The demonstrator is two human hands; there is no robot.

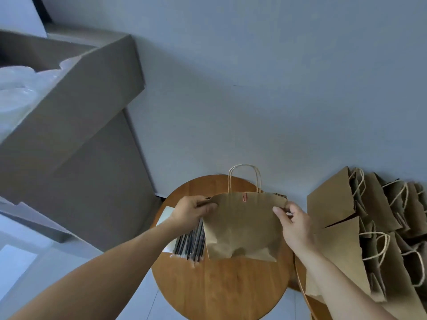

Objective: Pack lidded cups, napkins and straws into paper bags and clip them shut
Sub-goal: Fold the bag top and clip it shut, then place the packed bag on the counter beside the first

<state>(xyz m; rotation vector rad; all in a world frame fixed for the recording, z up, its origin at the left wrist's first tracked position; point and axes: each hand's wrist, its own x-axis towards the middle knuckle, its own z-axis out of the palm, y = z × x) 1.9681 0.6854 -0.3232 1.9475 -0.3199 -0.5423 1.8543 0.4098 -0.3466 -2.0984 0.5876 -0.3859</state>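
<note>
Paper is making up the whole of the bag [240, 229], so it is probably handling as light and soft-walled, creasing readily and tearing if tugged hard, with whatever weight it carries sitting low, where the bottom is bulging; its contents are hiding from view. The safest holds are looking like the flattened top edge and the twisted cord handles [244, 174], which are standing up above the mouth. The left hand [191, 211] is pinching the top left corner between thumb and curled fingers, and the right hand [294, 225] is pinching the top right corner likewise, so the bag is stretching between them with its mouth pressed flat. A pink clip [244, 197] is sitting on the middle of that top edge, midway between the hands. The bag is either hovering over or resting on the middle of the round table [219, 292]; I cannot tell which. Black straws [190, 245] are lying at the table's left edge, under the left wrist, beside white napkins [165, 215]. More bags [369, 215] are lying piled beyond the table's right edge.
</note>
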